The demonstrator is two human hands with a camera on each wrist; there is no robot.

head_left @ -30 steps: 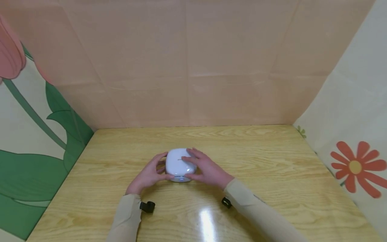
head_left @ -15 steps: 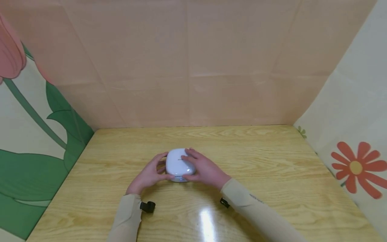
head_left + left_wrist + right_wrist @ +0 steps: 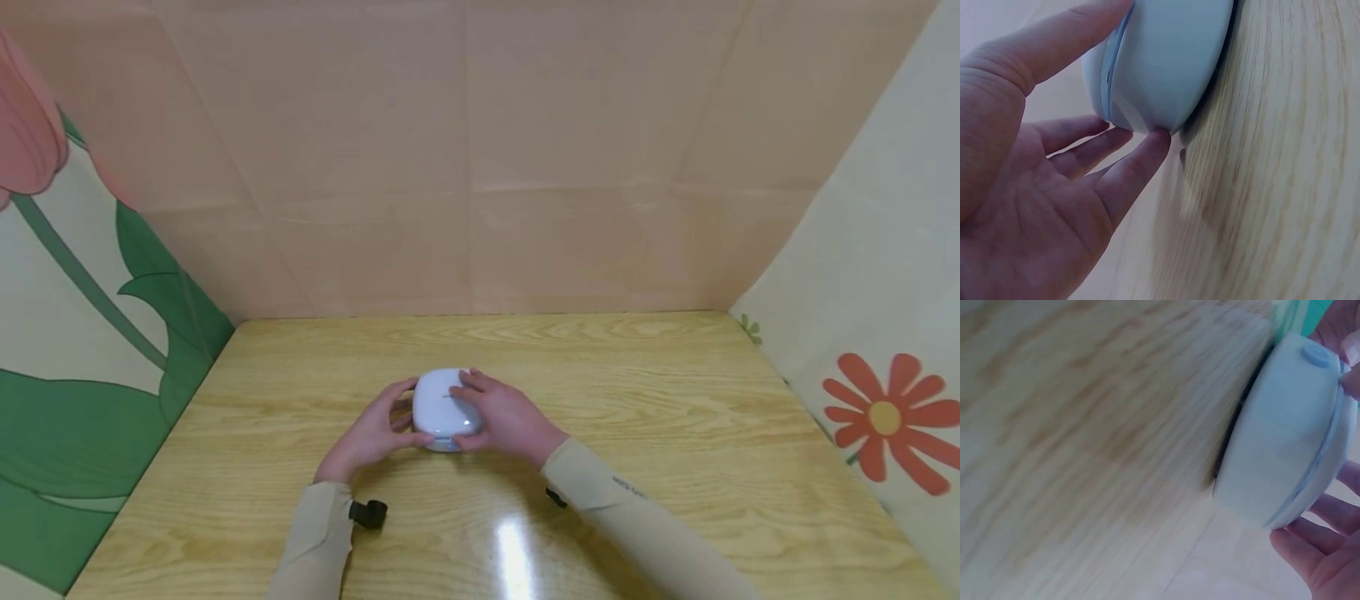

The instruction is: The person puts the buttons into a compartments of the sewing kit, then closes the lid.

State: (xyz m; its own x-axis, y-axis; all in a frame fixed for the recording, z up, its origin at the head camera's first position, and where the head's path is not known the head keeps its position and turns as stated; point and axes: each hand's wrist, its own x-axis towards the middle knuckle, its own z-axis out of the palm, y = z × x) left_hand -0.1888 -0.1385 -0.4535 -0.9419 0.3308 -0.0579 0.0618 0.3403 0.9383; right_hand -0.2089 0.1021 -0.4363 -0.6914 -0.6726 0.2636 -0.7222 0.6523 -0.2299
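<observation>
A white rounded-square box with a closed lid sits on the wooden table. Small dark lettering marks its top. The right wrist view shows a seam round the lid and an oval button on the front. My left hand grips the box's left side, thumb at the front and fingertips against the lower wall. From the right, my right hand holds the lid, with its thumb at the front edge and its fingers over the top and far side. The inside of the box is hidden.
The light wooden table spreads around the box. A pink cloth backdrop stands behind its far edge. Flower-printed panels rise at the left and right. A black wrist camera hangs at the left cuff.
My right hand and forearm have shifted slightly to the left, the thumb sliding a little along the front edge. My left hand and the box look almost unmoved; the lid stays closed.
</observation>
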